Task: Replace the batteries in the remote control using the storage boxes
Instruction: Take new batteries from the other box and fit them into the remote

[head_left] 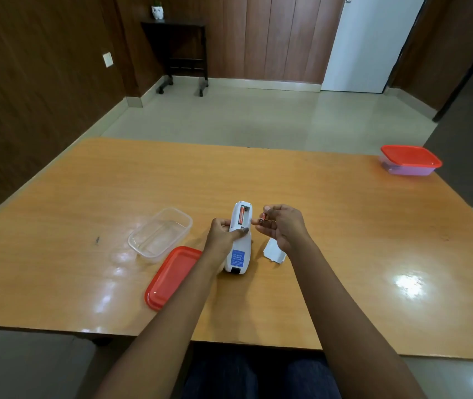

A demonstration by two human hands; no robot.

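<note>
A white remote control (238, 249) lies back-up on the wooden table (344, 226), its battery bay open with one orange battery (241, 216) inside. My left hand (223, 236) grips the remote's left side, thumb across its back. My right hand (282, 226) pinches a second orange battery (262, 218) just right of the bay, apart from the remote. The white battery cover (273, 251) rests on the table below my right hand. An open clear storage box (160, 235) stands left of the remote, with its red lid (172, 276) beside it.
A second storage box with a red lid on (409, 160) stands at the table's far right corner. A small dark mark (97, 240) is on the table at the left. Beyond the table are floor, a dark side table and a door.
</note>
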